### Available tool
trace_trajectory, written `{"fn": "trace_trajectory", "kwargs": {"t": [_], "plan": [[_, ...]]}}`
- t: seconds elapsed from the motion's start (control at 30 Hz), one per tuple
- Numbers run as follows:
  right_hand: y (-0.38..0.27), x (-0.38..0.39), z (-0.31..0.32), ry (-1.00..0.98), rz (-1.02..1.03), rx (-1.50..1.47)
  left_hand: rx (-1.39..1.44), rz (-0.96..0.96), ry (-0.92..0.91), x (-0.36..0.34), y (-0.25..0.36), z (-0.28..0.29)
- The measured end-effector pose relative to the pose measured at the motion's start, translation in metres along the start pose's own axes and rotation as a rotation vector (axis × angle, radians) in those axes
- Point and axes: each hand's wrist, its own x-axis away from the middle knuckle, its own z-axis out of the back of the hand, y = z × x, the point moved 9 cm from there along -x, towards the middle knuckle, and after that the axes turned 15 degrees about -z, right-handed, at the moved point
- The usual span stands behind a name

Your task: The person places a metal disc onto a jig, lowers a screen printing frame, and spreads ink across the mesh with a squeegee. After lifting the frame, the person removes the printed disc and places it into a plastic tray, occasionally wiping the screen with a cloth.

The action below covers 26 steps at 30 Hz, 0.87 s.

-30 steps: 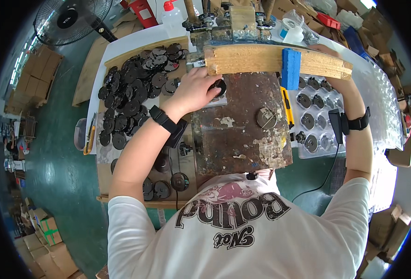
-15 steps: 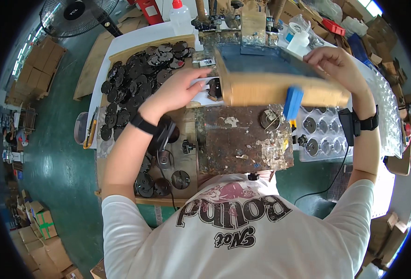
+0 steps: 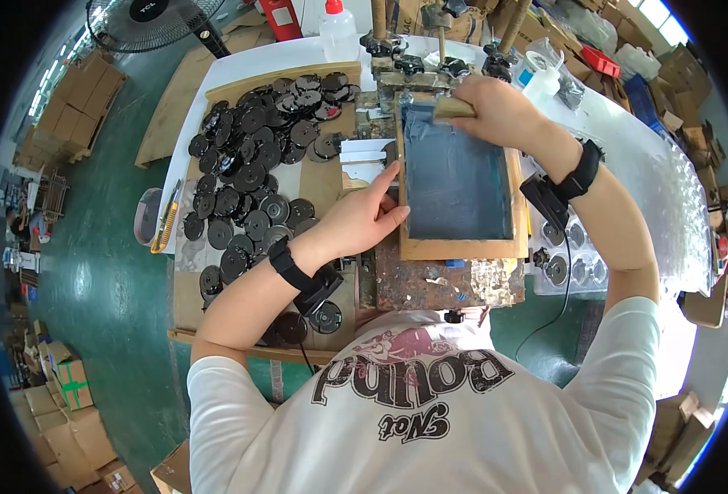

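A wooden-framed printing screen [image 3: 471,249] lies lowered over the stained work board [image 3: 430,284], its dark blue-grey mesh [image 3: 459,193] facing up. My right hand [image 3: 500,115] is closed on a squeegee with a wooden grip [image 3: 453,107], at the far end of the mesh. Alongside the frame's left edge is my left hand [image 3: 360,216], index finger and thumb stretched apart near the wood. Its other fingers are partly hidden. A dark round part [image 3: 391,153] shows beside the frame, next to a white sheet [image 3: 364,155].
Many black discs [image 3: 253,177] are heaped on the wooden board at left. A yellow cutter [image 3: 166,226] lies by its edge. Clear trays with discs [image 3: 557,270] stand at right. Clamps [image 3: 409,64] and a red-capped bottle [image 3: 338,33] are at the back.
The raised screen has come down flat onto the board. My right hand has left its right side and now holds the squeegee at the far end. My left hand has moved nearer.
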Motion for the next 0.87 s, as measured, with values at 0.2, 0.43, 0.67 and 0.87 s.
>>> {"fn": "trace_trajectory", "kwargs": {"t": [0.2,0.43,0.67,0.87], "plan": [[-0.033,0.025,-0.01,-0.001,0.084,-0.189,-0.023,-0.025,-0.022,0.0,-0.002,-0.002],[-0.052,0.065,-0.008,-0.178,0.13,-0.282,-0.02,-0.014,-0.018,-0.002,0.002,-0.001],[0.011,0.004,0.016,0.036,-0.049,-0.216,0.048,-0.044,0.023,0.0,0.019,0.012],[0.165,-0.014,0.009,-0.093,-0.455,-0.507,0.344,-0.234,0.097,-0.011,0.052,0.035]]}}
